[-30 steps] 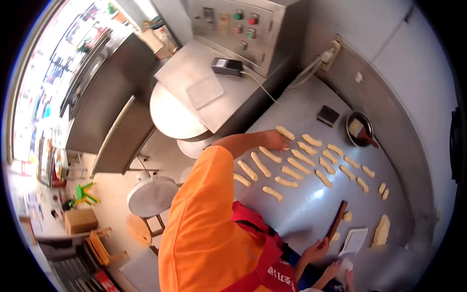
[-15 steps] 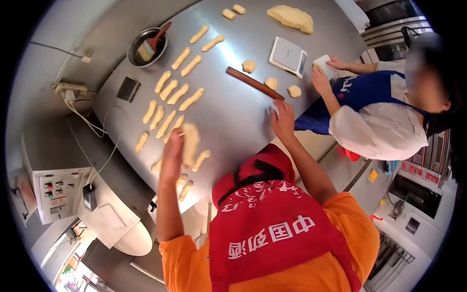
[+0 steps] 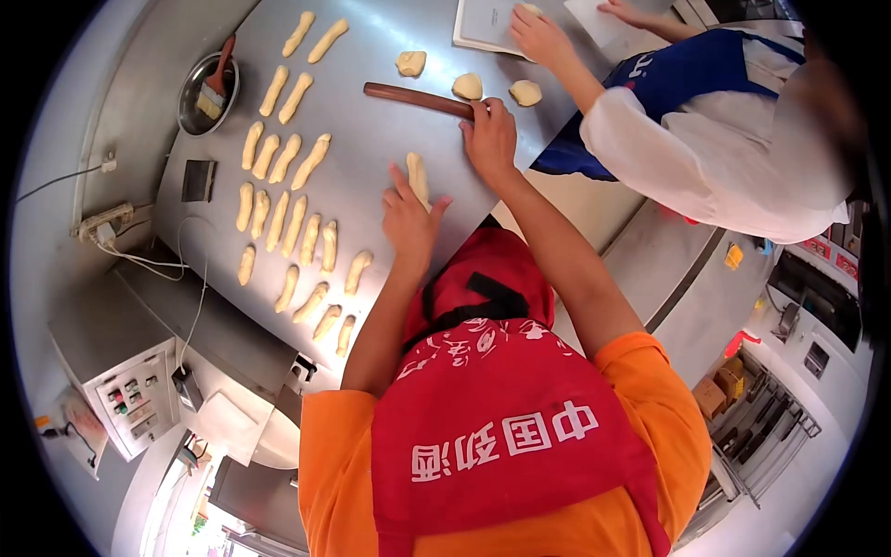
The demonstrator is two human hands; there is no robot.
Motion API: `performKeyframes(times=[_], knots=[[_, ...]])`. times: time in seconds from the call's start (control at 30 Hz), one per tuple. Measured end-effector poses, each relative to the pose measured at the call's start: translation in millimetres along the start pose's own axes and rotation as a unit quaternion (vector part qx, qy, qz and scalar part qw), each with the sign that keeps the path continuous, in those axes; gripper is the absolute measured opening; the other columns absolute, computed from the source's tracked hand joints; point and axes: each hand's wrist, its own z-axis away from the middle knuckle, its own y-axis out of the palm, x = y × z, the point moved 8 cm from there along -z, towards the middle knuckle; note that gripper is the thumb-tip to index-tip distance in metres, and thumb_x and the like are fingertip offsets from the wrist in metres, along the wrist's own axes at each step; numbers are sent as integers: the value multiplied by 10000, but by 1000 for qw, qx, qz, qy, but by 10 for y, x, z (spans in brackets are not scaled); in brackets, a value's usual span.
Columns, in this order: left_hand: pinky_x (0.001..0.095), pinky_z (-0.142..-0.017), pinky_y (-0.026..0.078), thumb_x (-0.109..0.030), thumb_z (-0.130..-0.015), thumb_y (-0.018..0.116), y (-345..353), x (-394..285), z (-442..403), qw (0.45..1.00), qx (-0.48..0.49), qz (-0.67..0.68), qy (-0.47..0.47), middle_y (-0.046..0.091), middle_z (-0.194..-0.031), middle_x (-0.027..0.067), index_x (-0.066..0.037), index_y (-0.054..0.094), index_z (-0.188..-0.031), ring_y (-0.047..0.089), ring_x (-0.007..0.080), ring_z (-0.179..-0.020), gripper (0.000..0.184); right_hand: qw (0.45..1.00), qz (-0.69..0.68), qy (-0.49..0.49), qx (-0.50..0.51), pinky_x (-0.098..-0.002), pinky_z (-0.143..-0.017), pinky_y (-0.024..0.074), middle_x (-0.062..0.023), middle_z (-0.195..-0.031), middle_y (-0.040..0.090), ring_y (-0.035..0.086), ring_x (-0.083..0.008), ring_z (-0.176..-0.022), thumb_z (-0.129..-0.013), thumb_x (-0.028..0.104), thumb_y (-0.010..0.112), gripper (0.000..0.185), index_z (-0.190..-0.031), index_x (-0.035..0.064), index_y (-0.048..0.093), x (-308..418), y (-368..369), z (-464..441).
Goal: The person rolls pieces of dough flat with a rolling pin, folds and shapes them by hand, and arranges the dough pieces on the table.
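My left hand (image 3: 409, 219) is open over the steel table, its fingers spread and holding nothing. Just beyond its fingers and thumb lies a single strip of dough (image 3: 417, 174). The fingers of my right hand (image 3: 490, 139) are wrapped round the near end of a brown wooden rolling pin (image 3: 418, 97), which lies on the table. Past the pin are a dough lump (image 3: 410, 63), another lump (image 3: 467, 87) and a third (image 3: 525, 93). To the left, several rolled dough strips (image 3: 296, 225) lie in uneven rows.
A metal bowl (image 3: 188, 104) with a brush (image 3: 216, 82) stands at the table's left, near a dark rectangular block (image 3: 198, 181). At the right, a co-worker in a blue apron (image 3: 664, 88) reaches over a white scale (image 3: 483, 25). A control box (image 3: 135, 395) stands lower left.
The view has shifted. My left hand has left the strip rows, where it was blurred beside a dough piece, and moved right, spread open. My right hand has closed on the rolling pin's end.
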Motion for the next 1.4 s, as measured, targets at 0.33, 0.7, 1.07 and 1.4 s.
performKeyframes(times=[0.33, 0.7, 1.07, 1.4], knots=[[543, -782, 604, -325, -923, 838, 401, 22, 78, 985, 161, -39, 45, 765, -1136, 292, -17, 130, -1743, 769, 456, -934, 1126, 996, -28, 21, 84, -509, -929, 495, -161, -1055, 647, 629, -388, -1043, -877, 249, 877, 338, -1071, 50, 685, -83, 76, 176], [623, -1361, 110, -467, -994, 745, 422, -284, -306, 974, -75, -2, 212, 220, -1764, 386, 147, 272, -1676, 152, 553, -1661, 1033, 993, -5, 57, 107, -509, -969, 492, -161, -1159, 651, 621, -377, -1137, -881, 235, 879, 420, -1201, 41, 688, -48, 119, 298], [657, -1340, 181, -178, -1053, 681, -700, 221, -200, 954, -208, 142, 161, 283, -1781, 303, 14, 382, -1688, 200, 533, -1662, 728, 985, -99, -66, 128, -516, -967, 487, -143, -1122, 670, 633, -383, -1092, -904, 149, 814, 328, -1196, 60, 693, 268, -58, 452], [690, -1333, 141, -508, -1040, 659, -138, 253, -542, 972, -54, -72, 218, 401, -1730, 288, -5, 473, -1651, 269, 515, -1643, 813, 992, 7, -61, 113, -638, -1318, 173, -259, -1752, 353, 262, -470, -1648, -1027, 383, 676, 756, -1663, 38, 459, 335, -26, 698]])
